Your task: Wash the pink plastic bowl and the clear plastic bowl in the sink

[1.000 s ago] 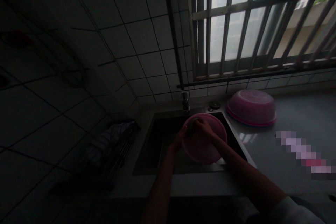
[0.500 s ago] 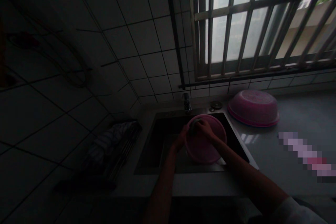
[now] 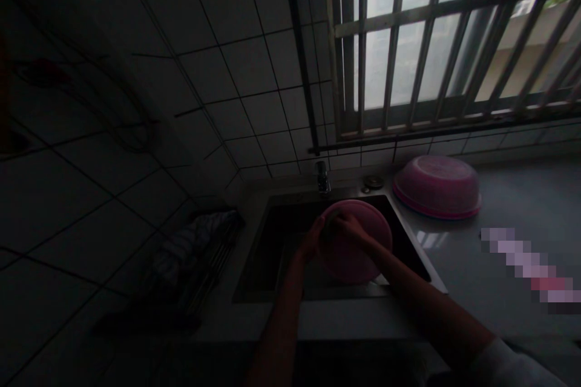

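A pink basin (image 3: pixel 367 254) is held tilted inside the sink (image 3: pixel 265 248), its hollow side toward me. My left hand (image 3: pixel 312 240) grips the basin's left rim, fingers closed around the edge. Inside the basin, near the upper left of its wall, my right hand (image 3: pixel 350 228) is closed on a dark, greyish scrubbing pad or cloth (image 3: pixel 333 221); the dim light hides its exact kind. The pad presses against the inner wall close to my left hand. Behind the basin stands a metal faucet (image 3: pixel 322 180).
An upturned pink basin (image 3: pixel 436 187) rests on the counter (image 3: pixel 458 278) right of the sink. A round drain cover (image 3: pixel 373 181) lies behind the sink. At left, a striped cloth (image 3: pixel 190 242) drapes over a dark rack. A barred window (image 3: pixel 408 42) is above.
My right hand has slid the pad slightly left and down along the basin's inner wall. My left hand still holds the rim, and the basin has barely moved.
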`<state>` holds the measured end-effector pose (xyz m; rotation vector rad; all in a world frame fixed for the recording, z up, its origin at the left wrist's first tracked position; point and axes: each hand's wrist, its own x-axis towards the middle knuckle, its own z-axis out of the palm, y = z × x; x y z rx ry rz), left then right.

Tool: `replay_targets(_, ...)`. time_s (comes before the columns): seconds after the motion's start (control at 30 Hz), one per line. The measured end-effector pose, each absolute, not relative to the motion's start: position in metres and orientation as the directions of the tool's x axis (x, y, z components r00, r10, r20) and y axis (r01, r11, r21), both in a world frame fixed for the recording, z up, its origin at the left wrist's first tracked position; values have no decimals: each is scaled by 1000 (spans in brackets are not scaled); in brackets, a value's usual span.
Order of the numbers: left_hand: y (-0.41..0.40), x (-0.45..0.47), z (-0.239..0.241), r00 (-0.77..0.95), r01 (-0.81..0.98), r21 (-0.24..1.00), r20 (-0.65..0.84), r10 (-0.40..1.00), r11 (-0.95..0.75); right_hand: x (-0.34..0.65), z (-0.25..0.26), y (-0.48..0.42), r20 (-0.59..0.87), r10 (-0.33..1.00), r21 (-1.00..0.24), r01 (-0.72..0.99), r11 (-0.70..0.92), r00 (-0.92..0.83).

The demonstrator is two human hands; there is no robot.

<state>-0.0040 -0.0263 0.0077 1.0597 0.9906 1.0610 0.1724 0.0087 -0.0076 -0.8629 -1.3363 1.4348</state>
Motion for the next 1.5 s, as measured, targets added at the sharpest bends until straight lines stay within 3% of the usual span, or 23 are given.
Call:
replay_targets(0.07, -26, -1, 6, 198, -199, 973, -77, 977, 117, 185, 0, 18, 135, 979, -979, -171, 108, -155)
replay_targets(0.13, -26, 0, 5, 192, -198, 976, -56, 980, 94, 186, -2, 19, 148, 979, -978, -168, 123, -143)
replay_targets(0.3, -28, -5, 5, 196, -173, 974, -114, 974, 148, 152, -26, -3, 98, 848, -994, -93, 58, -522)
replay_targets(0.37, -28, -7, 5, 214, -177, 966, -147, 966, 186, 147, -28, -6, 79, 826, -996, -80, 41, -559)
replay_targets(0.43, -26, -5, 3, 230, -191, 963, -143, 963, 189, 154, -21, 0, 99, 878, -993, -102, 57, -468)
replay_targets(0.53, -22, -1, 1, 249, -218, 965, -89, 965, 145, 179, -7, 17, 139, 970, -988, -90, 123, -200)
replay_targets(0.63, -21, -1, 0, 267, -217, 967, -70, 961, 131, 192, -5, 25, 179, 983, -984, -26, 178, -35)
replay_targets(0.7, -22, -3, 0, 242, -198, 972, -73, 967, 123, 184, -13, 20, 194, 974, -981, -32, 191, -115)
replay_targets(0.8, -25, -8, 2, 160, -139, 987, -53, 986, 76, 159, -30, 5, 142, 895, -990, -65, 126, -423)
replay_targets(0.87, -26, -9, 4, 130, -109, 992, -44, 991, 58, 149, -35, -1, 108, 835, -994, -76, 80, -540)
replay_targets(0.93, -26, -7, 5, 146, -135, 987, -67, 987, 87, 152, -30, 2, 127, 867, -990, -109, 84, -483)
replay_targets(1.03, -25, -1, 5, 228, -216, 966, -89, 970, 140, 176, -12, 16, 200, 962, -973, -151, 173, -188)
replay_targets(1.1, -25, 0, 4, 266, -237, 960, -81, 960, 147, 189, -4, 22, 225, 970, -968, -133, 212, -88)
replay_targets(1.17, -24, -1, 2, 268, -226, 964, -76, 960, 140, 188, -4, 19, 212, 969, -972, -134, 194, -131)
replay_targets(1.33, -23, -10, -1, 170, -171, 978, -93, 981, 123, 151, -25, -6, 141, 846, -983, -178, 55, -515)
replay_targets(1.4, -22, -10, -1, 174, -170, 979, -86, 981, 116, 150, -25, -6, 144, 868, -982, -174, 68, -475)
replay_targets(1.5, -22, -5, 2, 194, -172, 982, -43, 980, 77, 169, -13, 7, 173, 961, -977, -159, 140, -217)
